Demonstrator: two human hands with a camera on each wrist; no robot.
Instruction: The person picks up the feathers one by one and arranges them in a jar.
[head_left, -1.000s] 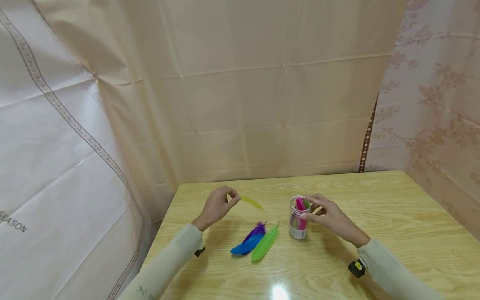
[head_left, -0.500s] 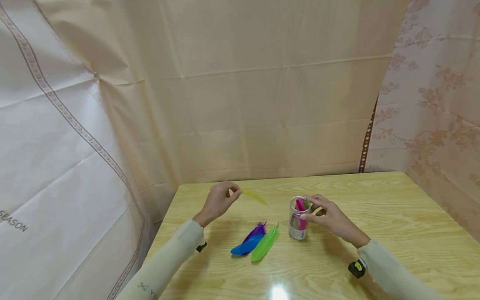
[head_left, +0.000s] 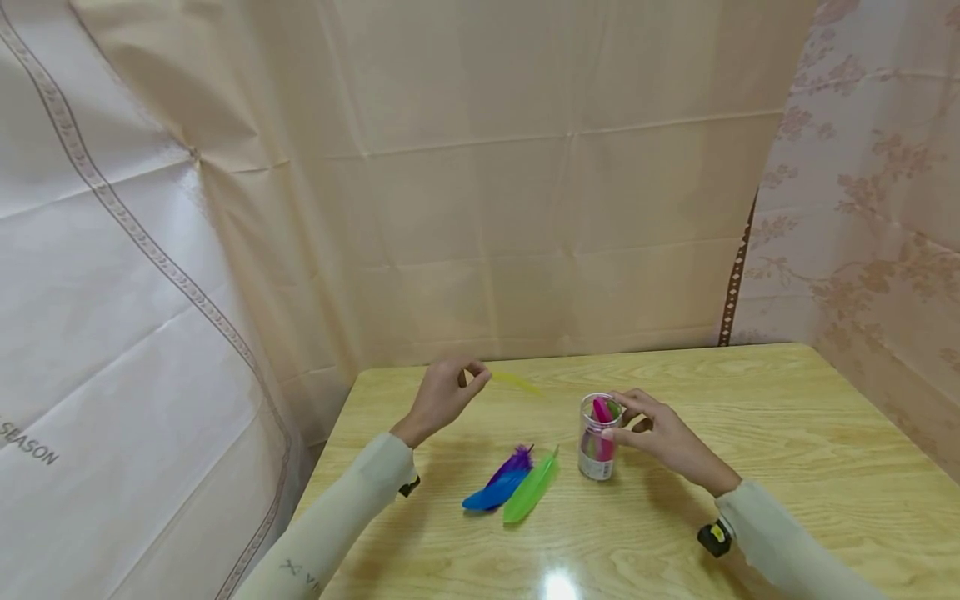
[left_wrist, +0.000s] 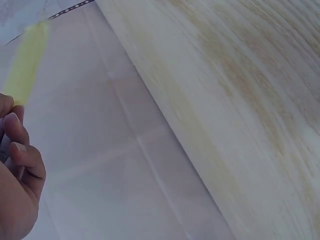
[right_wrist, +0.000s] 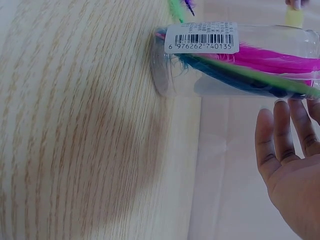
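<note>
My left hand (head_left: 442,396) pinches a yellow feather (head_left: 517,383) by one end between thumb and fingertips, raised above the table's far part. In the left wrist view the feather (left_wrist: 27,62) stretches upward from the fingers. A clear jar (head_left: 596,469) stands upright on the table, my right hand (head_left: 660,429) gripping it near the rim with thumb and fingers. Pink, green and dark blue feathers show through its wall in the right wrist view, behind a white barcode label (right_wrist: 201,38). Left of the jar lie a blue feather (head_left: 495,493), a purple feather (head_left: 517,460) and a green feather (head_left: 531,490).
The wood-grain table (head_left: 750,433) ends at a far edge close to a beige hanging cloth (head_left: 480,208). White cloth (head_left: 112,375) hangs at the left and a flower-patterned one (head_left: 877,192) at the right. Both forearms wear dark wrist devices.
My left hand has risen slightly and shifted right toward the jar, carrying the yellow feather. The right hand, the jar and the feathers on the table stay put.
</note>
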